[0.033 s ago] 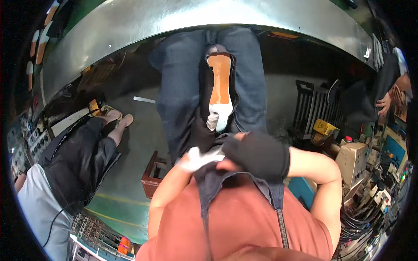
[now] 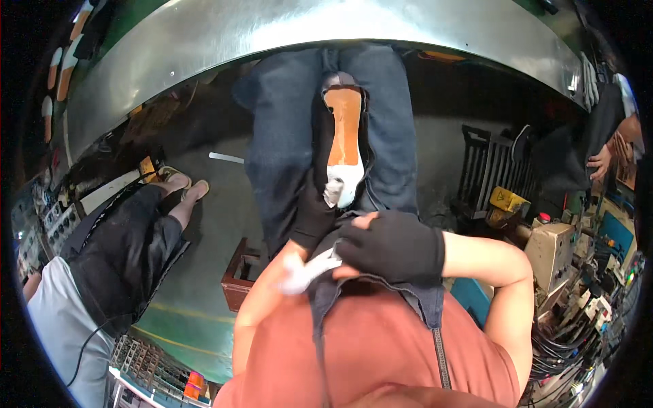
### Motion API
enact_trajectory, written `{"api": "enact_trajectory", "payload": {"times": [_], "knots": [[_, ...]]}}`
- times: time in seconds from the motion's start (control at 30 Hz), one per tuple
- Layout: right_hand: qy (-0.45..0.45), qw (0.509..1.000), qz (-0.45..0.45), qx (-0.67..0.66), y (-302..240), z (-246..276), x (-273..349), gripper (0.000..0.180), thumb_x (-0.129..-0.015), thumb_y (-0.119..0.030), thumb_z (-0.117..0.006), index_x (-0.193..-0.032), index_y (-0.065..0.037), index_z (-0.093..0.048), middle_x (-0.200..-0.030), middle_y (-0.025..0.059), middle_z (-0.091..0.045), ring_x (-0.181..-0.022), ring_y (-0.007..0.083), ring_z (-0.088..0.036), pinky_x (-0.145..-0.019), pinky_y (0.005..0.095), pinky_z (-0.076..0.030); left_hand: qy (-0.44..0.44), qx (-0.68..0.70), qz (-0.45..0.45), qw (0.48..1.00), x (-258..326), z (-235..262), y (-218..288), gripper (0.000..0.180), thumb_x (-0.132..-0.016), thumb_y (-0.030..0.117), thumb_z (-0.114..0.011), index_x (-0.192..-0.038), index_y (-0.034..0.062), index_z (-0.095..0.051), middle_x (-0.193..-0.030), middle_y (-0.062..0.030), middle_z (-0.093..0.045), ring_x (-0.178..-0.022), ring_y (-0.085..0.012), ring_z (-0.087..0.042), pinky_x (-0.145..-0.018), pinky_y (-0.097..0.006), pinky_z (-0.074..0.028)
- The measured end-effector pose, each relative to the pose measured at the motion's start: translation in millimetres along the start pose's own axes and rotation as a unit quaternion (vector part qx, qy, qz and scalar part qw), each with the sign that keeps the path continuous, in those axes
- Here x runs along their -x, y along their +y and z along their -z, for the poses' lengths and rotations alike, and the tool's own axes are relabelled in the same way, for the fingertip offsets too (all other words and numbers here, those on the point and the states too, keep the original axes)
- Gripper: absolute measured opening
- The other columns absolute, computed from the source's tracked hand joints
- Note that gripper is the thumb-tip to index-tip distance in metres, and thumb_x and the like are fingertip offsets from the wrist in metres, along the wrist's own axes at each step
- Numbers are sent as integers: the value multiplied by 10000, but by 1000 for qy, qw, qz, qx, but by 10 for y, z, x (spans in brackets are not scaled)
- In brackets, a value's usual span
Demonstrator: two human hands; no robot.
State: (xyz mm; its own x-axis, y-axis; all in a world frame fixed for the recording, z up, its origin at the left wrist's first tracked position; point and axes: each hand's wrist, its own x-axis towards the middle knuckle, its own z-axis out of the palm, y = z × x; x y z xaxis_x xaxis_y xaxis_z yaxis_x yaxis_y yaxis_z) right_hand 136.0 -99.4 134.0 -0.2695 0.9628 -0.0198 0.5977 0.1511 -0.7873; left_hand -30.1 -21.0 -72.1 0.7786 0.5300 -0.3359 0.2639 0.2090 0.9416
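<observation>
Orange-and-white shoe sole is lying this side of metal bench, long axis pointing benchward; L hand, nearer, is sitting by its end farthest from bench, grip unclear; R hand, farther from bench, is clutching blurred white item.

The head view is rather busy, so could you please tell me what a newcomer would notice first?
Probably the orange and white sole-shaped piece, lying lengthwise between the person's thighs. Just below it in the picture, the black-gloved right hand holds a blurred white object. Across the top curves a shiny metal table.
</observation>
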Motion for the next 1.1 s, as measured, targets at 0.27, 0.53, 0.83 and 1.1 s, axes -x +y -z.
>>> {"api": "enact_trajectory", "payload": {"times": [0.27, 0.53, 0.83, 1.1], "knots": [[-28, 959, -281, -22, 522, 111, 915, 294, -911, -315, -567, -855, -28, -606, -772, 182, -586, -734, 374, -586, -633, 438, -445, -66, -198, -10, 978, 109, 357, 1046, 591, -762, 223, -774, -1241, 9, -501, -1160, -145, -585, -1098, -241, -555, -959, -348, -419], [77, 928, -327, -162, 189, 93, 824, 245, -939, -258, -542, -853, -33, -586, -733, 180, -567, -643, 324, -542, -618, 380, -447, 154, -163, -195, 955, -503, 483, 1502, 694, -799, 215, -735, -1348, -30, -388, -1292, -210, -507, -1182, -303, -520, -1028, -397, -396], [-33, 917, -364, -160, 707, 177, 614, 436, -941, -394, -461, -874, -4, -644, -729, 179, -626, -643, 274, -613, -626, 376, -485, -58, -56, -52, 995, -223, 11, 962, 586, -846, 274, -690, -1297, -22, -463, -1247, -186, -562, -1141, -262, -556, -958, -352, -440], [-48, 943, -241, 224, 937, 129, 374, 350, -879, -325, -533, -702, -56, -672, -719, 179, -660, -652, 338, -658, -575, 442, -520, -59, -135, -156, 977, -256, -203, 851, 600, -914, 225, -573, -1390, -48, -331, -1255, -161, -556, -1195, -229, -514, -989, -313, -403]]}}
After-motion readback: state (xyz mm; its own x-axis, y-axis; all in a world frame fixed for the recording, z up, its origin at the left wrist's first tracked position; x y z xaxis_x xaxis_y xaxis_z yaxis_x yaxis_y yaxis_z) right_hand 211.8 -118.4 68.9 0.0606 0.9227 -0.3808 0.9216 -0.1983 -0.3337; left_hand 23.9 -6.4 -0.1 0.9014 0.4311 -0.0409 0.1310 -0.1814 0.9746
